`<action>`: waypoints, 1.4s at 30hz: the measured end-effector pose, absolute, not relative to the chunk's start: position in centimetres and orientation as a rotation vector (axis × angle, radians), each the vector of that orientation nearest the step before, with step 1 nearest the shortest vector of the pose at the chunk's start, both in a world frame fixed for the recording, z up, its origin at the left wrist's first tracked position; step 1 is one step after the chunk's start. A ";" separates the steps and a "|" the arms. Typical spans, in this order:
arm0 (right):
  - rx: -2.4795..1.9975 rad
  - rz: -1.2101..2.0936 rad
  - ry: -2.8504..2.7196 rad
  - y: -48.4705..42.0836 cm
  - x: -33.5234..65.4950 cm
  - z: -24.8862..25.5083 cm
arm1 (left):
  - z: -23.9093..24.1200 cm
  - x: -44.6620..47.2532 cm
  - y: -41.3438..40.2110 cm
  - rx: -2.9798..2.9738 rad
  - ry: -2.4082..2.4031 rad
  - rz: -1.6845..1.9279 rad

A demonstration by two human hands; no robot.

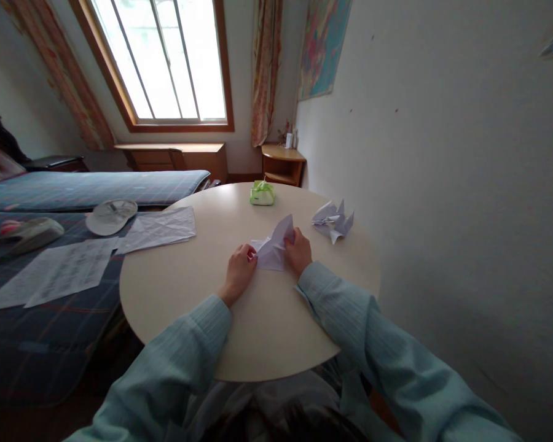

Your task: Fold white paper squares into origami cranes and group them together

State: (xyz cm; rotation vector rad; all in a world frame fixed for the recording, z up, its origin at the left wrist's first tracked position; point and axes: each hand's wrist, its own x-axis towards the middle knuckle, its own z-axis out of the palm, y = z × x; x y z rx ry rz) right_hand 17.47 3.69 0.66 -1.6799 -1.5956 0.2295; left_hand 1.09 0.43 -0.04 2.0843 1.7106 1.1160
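A partly folded sheet of white paper (pixel 273 247) lies on the round beige table (pixel 258 325), one pointed flap standing up. My left hand (pixel 239 270) pinches the paper's left corner with closed fingers. My right hand (pixel 298 250) grips its right side, fingers curled on the raised flap. Both arms wear light blue sleeves.
A finished folded paper figure (pixel 332 221) sits to the right near the wall. A green tissue pack (pixel 262 193) lies at the table's far side. A crumpled sheet (pixel 159 228) overhangs the table's left edge; more papers (pixel 55 273) and a cap (pixel 110 216) lie on the bed.
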 end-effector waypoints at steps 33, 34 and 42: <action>-1.656 0.327 -1.949 3.3 17.0 0.5 | 0.4 1.0 0.2 2.217 1.788 0.739; -1.652 0.325 -1.953 3.3 17.0 0.5 | 0.5 1.0 0.1 2.239 1.789 0.707; -1.644 0.327 -1.953 3.1 17.0 0.7 | 1.2 1.4 -1.0 2.327 1.773 0.552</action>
